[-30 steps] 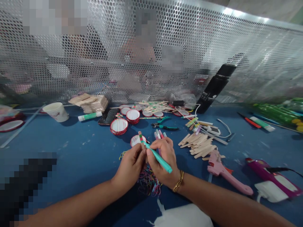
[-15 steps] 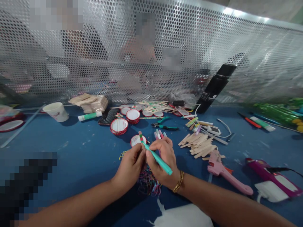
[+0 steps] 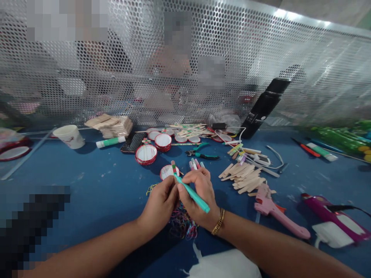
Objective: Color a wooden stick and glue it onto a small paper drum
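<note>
My left hand (image 3: 160,197) pinches a popsicle stick (image 3: 173,166) upright, its upper end coloured in red and green bands. In my right hand (image 3: 201,197) is a turquoise felt-tip pen (image 3: 194,196), held in a writing grip with its tip against the stick. Fingers cover the stick's lower part. Just beyond lies a red-rimmed white disc (image 3: 166,172), partly hidden by the stick. Several more markers (image 3: 196,164) lie behind my right hand. Beneath both hands spreads a tangle of coloured elastic bands (image 3: 185,224).
To the right are loose popsicle sticks (image 3: 245,177), a pink glue gun (image 3: 279,218) and a purple device (image 3: 337,216). Behind are pliers (image 3: 203,152), red-rimmed discs (image 3: 146,154), a phone (image 3: 133,143), a paper cup (image 3: 69,137) and a black bottle (image 3: 265,108) against a perforated metal screen (image 3: 185,77).
The turquoise pen has shifted very slightly against the stick, its rear end a little up and left. Both hands keep their grips, and the other things on the table stay put.
</note>
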Tool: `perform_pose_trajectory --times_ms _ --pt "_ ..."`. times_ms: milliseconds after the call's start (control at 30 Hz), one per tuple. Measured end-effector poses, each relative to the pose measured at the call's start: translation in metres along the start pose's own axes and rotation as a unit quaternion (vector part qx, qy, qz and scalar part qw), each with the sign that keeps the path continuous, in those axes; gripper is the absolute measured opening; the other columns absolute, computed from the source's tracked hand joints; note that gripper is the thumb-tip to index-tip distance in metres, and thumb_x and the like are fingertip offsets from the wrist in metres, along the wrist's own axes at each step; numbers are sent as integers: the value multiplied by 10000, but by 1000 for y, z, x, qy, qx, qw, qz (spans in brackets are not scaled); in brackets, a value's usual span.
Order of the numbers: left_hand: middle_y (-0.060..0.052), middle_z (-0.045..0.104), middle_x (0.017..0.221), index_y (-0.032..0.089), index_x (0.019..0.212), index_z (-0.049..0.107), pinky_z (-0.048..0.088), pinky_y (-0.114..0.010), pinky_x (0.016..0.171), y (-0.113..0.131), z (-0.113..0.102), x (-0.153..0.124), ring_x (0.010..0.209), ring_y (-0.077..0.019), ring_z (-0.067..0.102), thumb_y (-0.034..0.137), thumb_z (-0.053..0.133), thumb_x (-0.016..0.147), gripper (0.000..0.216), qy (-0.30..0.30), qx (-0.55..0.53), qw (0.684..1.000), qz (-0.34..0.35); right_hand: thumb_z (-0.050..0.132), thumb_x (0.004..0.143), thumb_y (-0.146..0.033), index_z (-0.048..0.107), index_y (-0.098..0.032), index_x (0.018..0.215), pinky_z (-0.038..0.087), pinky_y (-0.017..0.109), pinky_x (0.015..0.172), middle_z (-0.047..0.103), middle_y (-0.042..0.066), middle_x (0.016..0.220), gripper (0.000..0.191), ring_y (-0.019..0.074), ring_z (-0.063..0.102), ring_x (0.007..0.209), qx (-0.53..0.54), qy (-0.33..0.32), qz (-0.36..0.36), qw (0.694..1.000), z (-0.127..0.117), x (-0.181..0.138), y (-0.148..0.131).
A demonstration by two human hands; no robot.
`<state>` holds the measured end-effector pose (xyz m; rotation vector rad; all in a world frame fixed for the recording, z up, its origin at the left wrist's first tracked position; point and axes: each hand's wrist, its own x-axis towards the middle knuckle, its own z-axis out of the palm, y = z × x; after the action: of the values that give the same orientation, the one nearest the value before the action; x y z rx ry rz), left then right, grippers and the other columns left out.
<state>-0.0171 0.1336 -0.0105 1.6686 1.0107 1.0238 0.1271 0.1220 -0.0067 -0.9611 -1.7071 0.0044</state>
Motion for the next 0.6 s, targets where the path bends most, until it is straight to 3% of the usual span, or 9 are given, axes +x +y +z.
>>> perform_pose_trajectory --times_ms 600 --pt "52 443 641 215 733 441 316 -240 532 -3 1 0 577 -118 369 417 500 966 313 0 -31 999 -10 580 905 -201 545 -226 902 411 400 897 657 -7 827 43 166 624 795 -2 7 3 1000 -1 1 -3"
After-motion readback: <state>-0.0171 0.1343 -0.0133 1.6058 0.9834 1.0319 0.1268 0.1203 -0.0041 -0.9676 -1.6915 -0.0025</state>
